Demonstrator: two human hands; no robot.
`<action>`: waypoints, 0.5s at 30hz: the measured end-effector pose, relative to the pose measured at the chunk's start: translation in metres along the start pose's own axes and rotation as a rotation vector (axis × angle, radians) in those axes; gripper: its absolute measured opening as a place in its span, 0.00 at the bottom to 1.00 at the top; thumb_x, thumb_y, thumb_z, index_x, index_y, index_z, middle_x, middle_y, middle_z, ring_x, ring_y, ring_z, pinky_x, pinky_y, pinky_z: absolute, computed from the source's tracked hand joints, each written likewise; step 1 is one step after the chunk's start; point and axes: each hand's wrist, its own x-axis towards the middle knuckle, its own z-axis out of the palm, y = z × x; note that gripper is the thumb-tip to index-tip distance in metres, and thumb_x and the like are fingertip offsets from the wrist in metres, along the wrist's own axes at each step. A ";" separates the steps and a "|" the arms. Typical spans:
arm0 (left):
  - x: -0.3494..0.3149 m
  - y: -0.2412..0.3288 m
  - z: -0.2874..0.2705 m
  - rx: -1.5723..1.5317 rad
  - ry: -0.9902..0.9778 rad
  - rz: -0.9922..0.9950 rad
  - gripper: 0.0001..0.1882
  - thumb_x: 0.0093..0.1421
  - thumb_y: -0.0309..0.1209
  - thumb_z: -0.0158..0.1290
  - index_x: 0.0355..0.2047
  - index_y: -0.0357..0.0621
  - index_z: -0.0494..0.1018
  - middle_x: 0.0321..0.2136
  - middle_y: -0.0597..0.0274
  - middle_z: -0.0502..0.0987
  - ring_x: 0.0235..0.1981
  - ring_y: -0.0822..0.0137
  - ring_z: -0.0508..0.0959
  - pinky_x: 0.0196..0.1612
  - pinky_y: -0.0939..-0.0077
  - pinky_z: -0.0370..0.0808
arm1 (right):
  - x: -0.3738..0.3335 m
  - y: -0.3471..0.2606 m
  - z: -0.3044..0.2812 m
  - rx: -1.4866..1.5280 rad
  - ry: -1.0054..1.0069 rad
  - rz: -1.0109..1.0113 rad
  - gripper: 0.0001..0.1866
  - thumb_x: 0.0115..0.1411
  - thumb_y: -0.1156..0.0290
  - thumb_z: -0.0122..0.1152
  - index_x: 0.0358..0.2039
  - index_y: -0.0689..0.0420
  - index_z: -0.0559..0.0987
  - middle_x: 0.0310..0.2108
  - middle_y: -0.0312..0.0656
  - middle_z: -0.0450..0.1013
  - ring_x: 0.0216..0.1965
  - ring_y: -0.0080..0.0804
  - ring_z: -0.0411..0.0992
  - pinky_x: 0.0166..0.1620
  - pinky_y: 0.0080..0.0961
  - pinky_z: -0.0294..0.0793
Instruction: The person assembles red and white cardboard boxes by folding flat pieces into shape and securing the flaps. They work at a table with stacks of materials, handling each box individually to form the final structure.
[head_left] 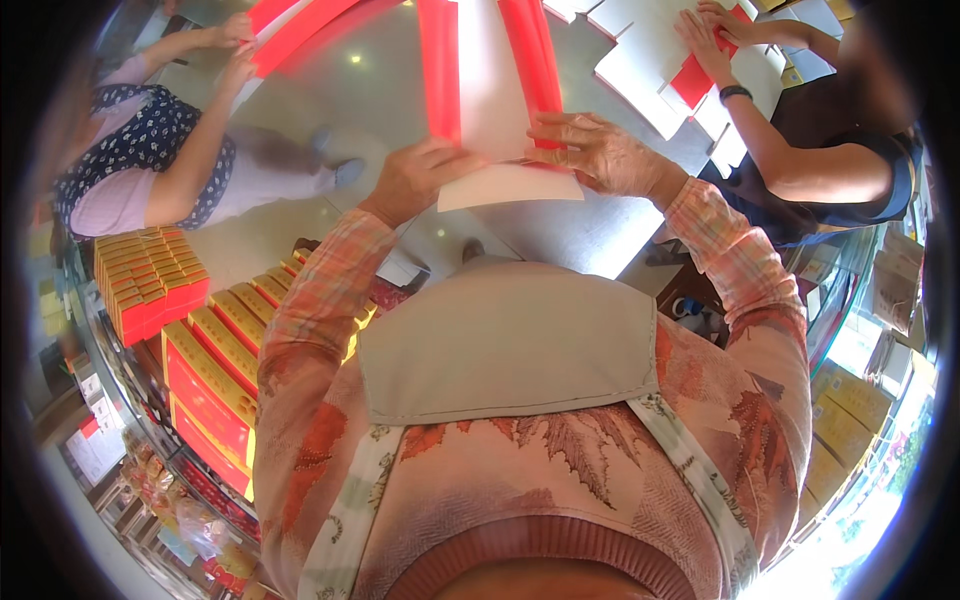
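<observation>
In front of my apron a long piece of card [490,70], white inside with red sides folded up, stretches away from me. My left hand [420,178] grips its near left corner, the fingertips pressed at the base of the left red side [440,75]. On the opposite corner my right hand [605,155] holds the right red side [532,75], its fingers bent over the edge and the thumb lower down. A plain white end flap [510,187] spreads toward me between the two hands. The card's far end runs out of the picture.
At the left a person [150,150] handles red card; at the right another person [800,150] presses a red piece over white sheets [640,85]. Red and yellow boxes [215,355] are stacked at my lower left. A glass counter edge [845,290] curves along the right.
</observation>
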 end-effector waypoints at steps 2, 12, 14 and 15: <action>-0.001 -0.003 0.001 0.006 -0.004 -0.005 0.19 0.54 0.31 0.67 0.48 0.51 0.86 0.38 0.70 0.85 0.38 0.65 0.82 0.36 0.71 0.84 | 0.004 0.001 -0.006 -0.045 0.045 -0.025 0.40 0.52 0.80 0.72 0.67 0.43 0.77 0.62 0.38 0.75 0.69 0.38 0.68 0.68 0.34 0.76; 0.000 0.010 -0.009 -0.236 -0.078 -0.134 0.24 0.54 0.25 0.66 0.53 0.56 0.85 0.30 0.69 0.80 0.31 0.65 0.79 0.34 0.68 0.80 | -0.009 -0.017 0.025 0.223 0.246 0.114 0.32 0.44 0.87 0.67 0.53 0.54 0.83 0.41 0.41 0.80 0.49 0.42 0.78 0.56 0.35 0.81; -0.012 0.024 -0.007 -0.251 -0.116 -0.132 0.25 0.53 0.23 0.65 0.53 0.55 0.85 0.29 0.68 0.79 0.31 0.64 0.79 0.33 0.68 0.80 | -0.017 -0.041 0.025 0.301 0.283 0.214 0.26 0.44 0.87 0.67 0.47 0.57 0.84 0.40 0.41 0.80 0.47 0.42 0.79 0.54 0.38 0.81; -0.013 0.029 -0.004 -0.261 -0.071 -0.152 0.25 0.53 0.23 0.65 0.52 0.55 0.85 0.28 0.68 0.79 0.30 0.64 0.79 0.33 0.67 0.79 | -0.018 -0.047 0.029 0.322 0.294 0.237 0.20 0.44 0.87 0.69 0.39 0.56 0.83 0.39 0.40 0.80 0.45 0.43 0.80 0.51 0.39 0.80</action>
